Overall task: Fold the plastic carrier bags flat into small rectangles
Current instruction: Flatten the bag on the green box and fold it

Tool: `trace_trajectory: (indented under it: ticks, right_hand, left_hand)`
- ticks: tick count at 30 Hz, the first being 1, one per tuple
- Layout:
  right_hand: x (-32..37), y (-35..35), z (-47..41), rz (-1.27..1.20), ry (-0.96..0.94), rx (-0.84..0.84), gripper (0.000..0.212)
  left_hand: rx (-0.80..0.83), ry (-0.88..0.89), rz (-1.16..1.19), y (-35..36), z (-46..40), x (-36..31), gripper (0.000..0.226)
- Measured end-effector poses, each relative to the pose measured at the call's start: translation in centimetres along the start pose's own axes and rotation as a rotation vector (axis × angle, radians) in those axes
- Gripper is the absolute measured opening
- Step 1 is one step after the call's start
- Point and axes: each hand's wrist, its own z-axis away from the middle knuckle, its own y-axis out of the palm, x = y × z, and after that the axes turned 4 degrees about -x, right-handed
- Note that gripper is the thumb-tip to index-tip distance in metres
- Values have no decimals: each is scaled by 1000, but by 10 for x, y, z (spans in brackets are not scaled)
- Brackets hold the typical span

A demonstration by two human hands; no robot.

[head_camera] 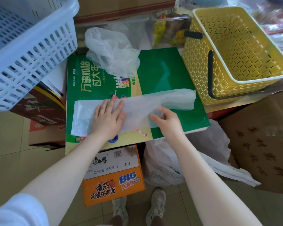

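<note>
A translucent white carrier bag [137,105] lies stretched out as a long strip across the green carton [170,70]. Its handles point right toward the yellow basket. My left hand [108,119] presses flat on the strip's left half, fingers straight. My right hand [166,121] pinches the bag's near edge around the middle and lifts it slightly. A second, crumpled clear bag [111,51] sits at the carton's far edge.
A blue-white slotted basket [23,46] hangs over the left. A yellow basket [235,51] with black handles stands at right. Cardboard boxes surround the carton, including an orange noodle box [114,181] in front. More white bags [203,160] lie on the floor beside my feet.
</note>
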Motion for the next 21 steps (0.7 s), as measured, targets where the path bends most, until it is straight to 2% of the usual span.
trace_trajectory:
  ticks: [4, 6, 8, 9, 11, 16, 17, 18, 21]
  right_hand:
    - [6, -1, -6, 29, -103, -87, 42]
    - [9, -3, -9, -4, -166, -102, 31]
    - [12, -5, -10, -35, -168, -105, 7]
    - [14, -6, -10, -38, -169, -99, 7]
    - [10, -7, -11, -38, -198, -56, 17]
    - [5, -2, -10, -40, -224, 143, 15]
    - [9, 1, -10, -19, -226, 186, 14]
    - [14, 5, -12, 61, -267, 211, 22]
    - [29, 17, -17, 440, -547, 240, 52]
  left_hand:
    - [-5, -19, 2, 0, 1, -6, 49]
    - [-5, -15, -5, 0, 1, -7, 49]
    - [2, -13, -27, 0, 0, -6, 49]
    - [3, -14, -34, 1, 0, -6, 50]
    - [1, -17, -39, 1, 0, -6, 50]
    - [11, -38, -37, 3, -2, -8, 50]
    - [3, -36, -33, 3, -2, -8, 51]
    - [-9, -30, -30, 3, -1, -7, 55]
    - [-21, -7, -25, 3, 2, -8, 70]
